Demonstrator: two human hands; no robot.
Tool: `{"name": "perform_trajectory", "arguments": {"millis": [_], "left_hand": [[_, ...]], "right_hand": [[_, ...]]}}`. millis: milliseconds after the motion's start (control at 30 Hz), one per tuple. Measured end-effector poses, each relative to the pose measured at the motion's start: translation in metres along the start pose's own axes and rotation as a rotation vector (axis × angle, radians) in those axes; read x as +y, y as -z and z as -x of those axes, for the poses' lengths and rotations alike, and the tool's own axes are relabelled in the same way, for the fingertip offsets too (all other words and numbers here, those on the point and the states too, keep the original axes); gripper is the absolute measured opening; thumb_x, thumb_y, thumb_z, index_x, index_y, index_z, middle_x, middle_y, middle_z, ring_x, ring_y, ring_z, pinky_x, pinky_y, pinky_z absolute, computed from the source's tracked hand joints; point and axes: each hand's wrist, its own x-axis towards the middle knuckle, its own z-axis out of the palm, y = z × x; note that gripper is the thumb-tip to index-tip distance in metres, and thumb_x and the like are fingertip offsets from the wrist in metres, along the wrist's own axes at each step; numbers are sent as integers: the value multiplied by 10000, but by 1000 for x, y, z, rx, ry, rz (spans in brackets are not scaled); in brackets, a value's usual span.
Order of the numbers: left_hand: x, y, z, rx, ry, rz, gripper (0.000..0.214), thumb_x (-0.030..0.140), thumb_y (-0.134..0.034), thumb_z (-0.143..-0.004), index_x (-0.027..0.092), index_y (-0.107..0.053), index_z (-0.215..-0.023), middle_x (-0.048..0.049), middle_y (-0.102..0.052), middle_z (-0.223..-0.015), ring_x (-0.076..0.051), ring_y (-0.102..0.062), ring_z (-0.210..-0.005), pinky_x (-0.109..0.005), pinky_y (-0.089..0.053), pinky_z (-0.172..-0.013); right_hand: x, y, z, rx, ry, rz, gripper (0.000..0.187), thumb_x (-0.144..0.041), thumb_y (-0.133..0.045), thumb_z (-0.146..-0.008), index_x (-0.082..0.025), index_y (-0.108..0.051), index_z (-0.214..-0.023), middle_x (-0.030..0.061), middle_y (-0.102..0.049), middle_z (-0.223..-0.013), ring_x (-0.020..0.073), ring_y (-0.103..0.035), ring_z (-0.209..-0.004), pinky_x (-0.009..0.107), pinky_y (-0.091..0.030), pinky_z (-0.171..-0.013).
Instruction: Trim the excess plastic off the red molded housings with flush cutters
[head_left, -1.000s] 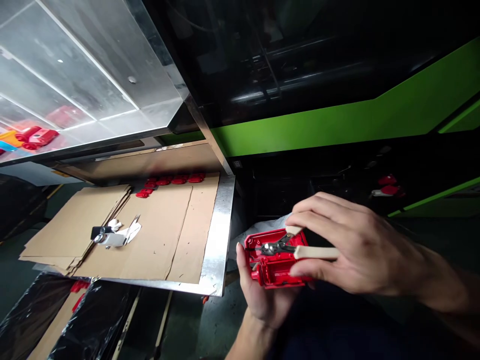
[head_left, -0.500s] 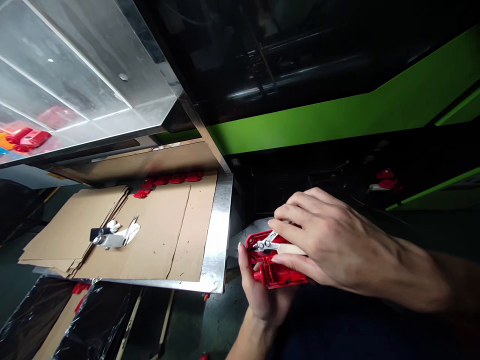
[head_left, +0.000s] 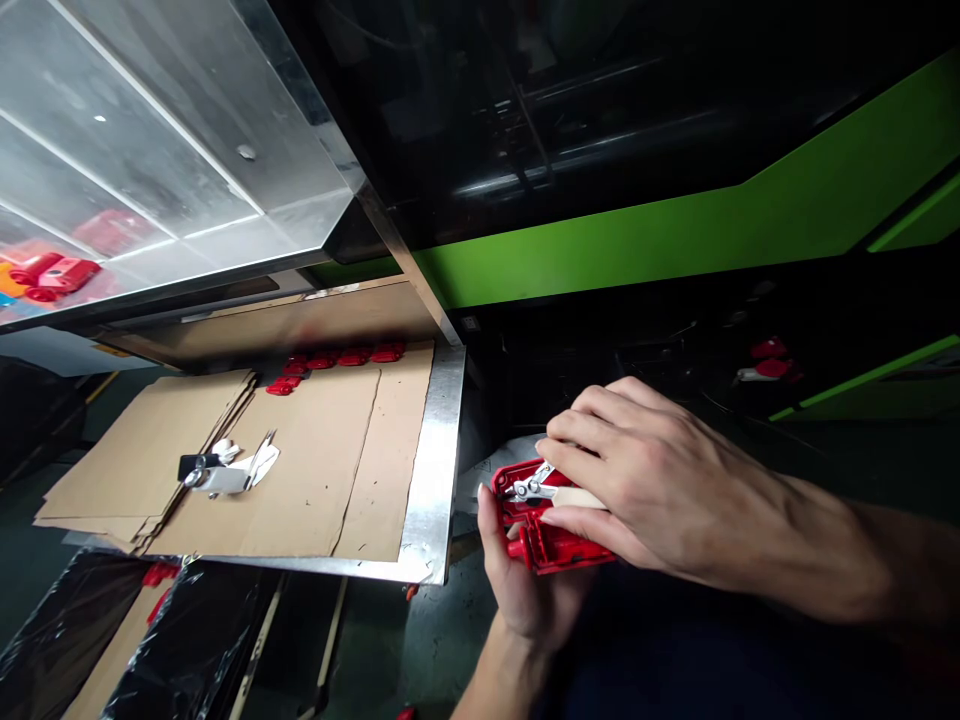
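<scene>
A hollow red plastic part (head_left: 566,550) with inner ribs rests in my left hand (head_left: 517,600), its fingers and thumb closed around the near and left sides. My right hand (head_left: 637,480) comes over the top, wrapped around the pale handles of a pair of nippers (head_left: 534,487). Their metal jaws lie inside the red part, close to its left inner wall. Whether the jaws touch the plastic I cannot tell. The right end of the part is hidden under my right hand.
Left of my hands, a metal-edged table (head_left: 439,440) carries cardboard sheets (head_left: 315,480), several red parts (head_left: 354,356) and a small white-and-black tool (head_left: 225,472). Black plastic-wrapped bundles (head_left: 187,640) lie below it. A black and green machine (head_left: 600,240) stands in front.
Almost nothing differs. Both hands keep the same hold on the red part and the nippers, and the view has shifted very slightly.
</scene>
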Motion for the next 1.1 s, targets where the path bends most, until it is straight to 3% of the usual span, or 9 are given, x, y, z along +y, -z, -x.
{"name": "perform_trajectory", "arguments": {"millis": [233, 433, 600, 667, 733, 833, 900, 1000, 1100], "left_hand": [[-2, 2, -2, -25, 7, -4, 752, 696, -273, -975, 122, -744, -1095, -130, -747, -1063, -279, -666, -1092, -396, -462, -1033], [-2, 16, -10, -191, 102, -58, 779, 742, -322, -940, 97, -714, -1129, -135, -731, -989, -249, -681, -870, -335, -538, -725], [-6, 20, -18, -184, 150, -81, 815, 759, -284, -936, 88, -727, -1072, -135, -716, -892, -257, -671, -813, -365, -539, -725], [-6, 19, -19, -214, 137, -103, 840, 789, -297, -912, 91, -719, -1113, -141, -722, -932, -267, -673, -826, -371, -544, -723], [-7, 19, -20, -244, 96, -135, 847, 822, -374, -864, 105, -706, -1170, -145, -726, -1027, -269, -673, -862, -363, -550, -733], [-7, 23, -22, -234, -5, -230, 850, 846, -530, -753, 111, -737, -1127, -156, -725, -1092, -310, -672, -940, -409, -556, -841], [-9, 27, -25, -207, -43, -289, 863, 856, -613, -660, 105, -763, -1057, -171, -726, -1076, -372, -639, -1070, -458, -521, -965], [-14, 33, -31, -198, -129, -343, 885, 850, -681, -584, 147, -743, -1119, -165, -705, -1123, -415, -549, -1243, -477, -451, -1074], [-18, 38, -37, -229, -269, -400, 841, 790, -758, -575, 221, -697, -1191, -125, -689, -1134, -409, -536, -1276, -460, -424, -1099]], "right_hand": [[2, 0, 0, -16, -6, -21, 274, -432, -601, -926, -176, -696, -923, 27, -625, -909, 217, -519, -876, 396, -353, -770], [4, -7, 1, 47, 9, -9, 178, -332, -686, -880, -171, -678, -805, 1, -580, -787, 176, -466, -747, 356, -348, -719], [10, -10, 2, 19, 15, 10, 189, -331, -689, -875, -180, -655, -766, 8, -579, -774, 185, -478, -741, 359, -378, -700], [16, -7, 4, -29, -4, -33, 232, -407, -695, -865, -194, -641, -792, 10, -585, -818, 198, -498, -776, 373, -409, -724], [21, -5, 7, -16, -67, -70, 345, -479, -747, -805, -181, -656, -953, 27, -594, -919, 215, -532, -848, 388, -455, -765], [21, -3, 12, 130, -251, -217, 560, -479, -814, -736, -165, -610, -1152, 47, -572, -1054, 185, -583, -892, 333, -510, -775], [15, -5, 12, 166, -359, -432, 428, -427, -803, -759, -201, -607, -1065, 16, -574, -1055, 123, -602, -831, 264, -509, -721], [3, -13, 10, 34, -431, -781, 223, -342, -736, -820, -224, -581, -929, -34, -620, -946, 87, -600, -764, 229, -486, -672], [-6, -20, 7, -19, -480, -927, 61, -242, -625, -873, -216, -577, -900, -47, -634, -809, 88, -585, -707, 232, -449, -623]]}}
